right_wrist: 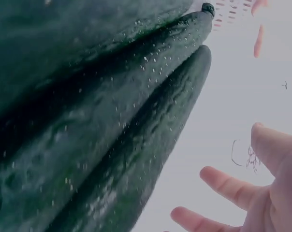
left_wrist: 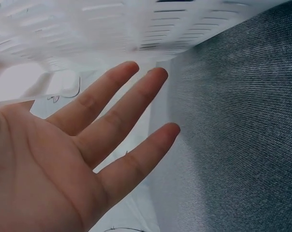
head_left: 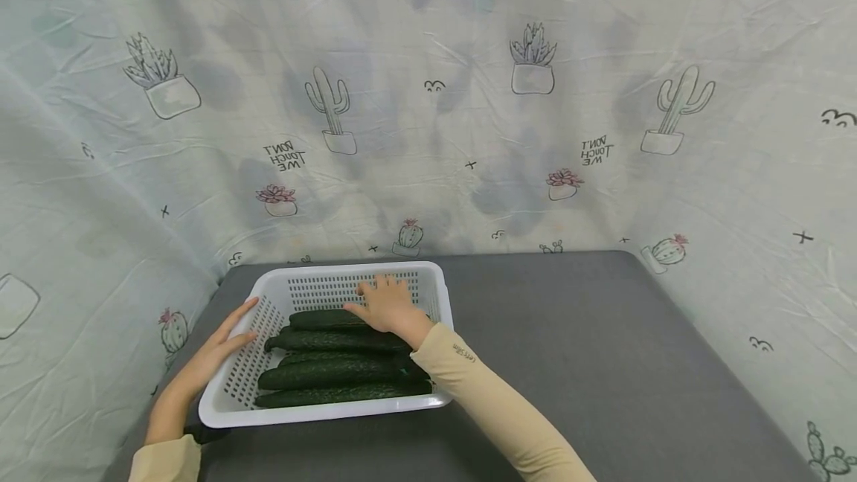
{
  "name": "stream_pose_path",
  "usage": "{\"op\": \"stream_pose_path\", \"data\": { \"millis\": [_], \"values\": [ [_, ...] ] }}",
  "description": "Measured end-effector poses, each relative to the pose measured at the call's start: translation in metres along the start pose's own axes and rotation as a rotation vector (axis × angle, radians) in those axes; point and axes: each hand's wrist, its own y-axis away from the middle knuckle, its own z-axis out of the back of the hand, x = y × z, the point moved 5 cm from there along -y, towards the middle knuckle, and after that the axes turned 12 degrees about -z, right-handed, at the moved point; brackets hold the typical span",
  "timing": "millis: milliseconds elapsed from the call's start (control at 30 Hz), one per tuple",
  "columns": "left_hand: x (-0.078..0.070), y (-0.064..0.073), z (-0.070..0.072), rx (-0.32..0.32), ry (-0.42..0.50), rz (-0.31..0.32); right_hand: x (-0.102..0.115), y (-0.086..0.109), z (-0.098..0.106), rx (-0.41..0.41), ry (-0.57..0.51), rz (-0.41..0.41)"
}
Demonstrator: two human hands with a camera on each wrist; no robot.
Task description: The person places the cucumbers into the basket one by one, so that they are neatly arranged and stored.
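Several dark green cucumbers [head_left: 341, 372] lie side by side in a white plastic basket [head_left: 321, 413] with slotted walls. My left hand [head_left: 213, 352] is at the basket's left side, its thumb and a finger near the rim; in the left wrist view its fingers [left_wrist: 119, 121] are spread beneath the slotted wall. Over the far part of the basket is my right hand [head_left: 387, 305], fingers spread, beyond the farthest cucumber. The right wrist view shows bumpy cucumbers [right_wrist: 160, 111] close up, with the right fingers [right_wrist: 228, 186] apart from them and nothing held.
The basket stands on a grey cloth-covered table [head_left: 562, 348], left of its middle. A pale curtain [head_left: 469, 117] printed with potted cacti hangs behind the table and along both sides.
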Motion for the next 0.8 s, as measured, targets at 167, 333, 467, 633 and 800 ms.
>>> {"op": "stream_pose_path", "data": {
  "millis": [167, 333, 467, 633, 800],
  "values": [
    [-0.001, 0.0, 0.001, -0.004, -0.041, -0.014, -0.008, 0.003, 0.005, 0.012, -0.031, -0.001],
    [-0.004, 0.002, 0.007, 0.002, -0.139, -0.015, -0.018, 0.005, 0.016, -0.007, -0.045, 0.022],
    [-0.011, 0.0, 0.014, 0.027, -0.211, -0.042, -0.029, 0.005, 0.027, -0.026, -0.022, 0.011],
    [-0.024, -0.005, 0.022, 0.053, -0.29, -0.107, -0.045, 0.003, 0.038, -0.05, -0.034, -0.001],
    [-0.032, -0.012, 0.026, 0.077, -0.267, -0.117, -0.062, 0.002, 0.045, -0.059, -0.096, -0.014]
  ]
}}
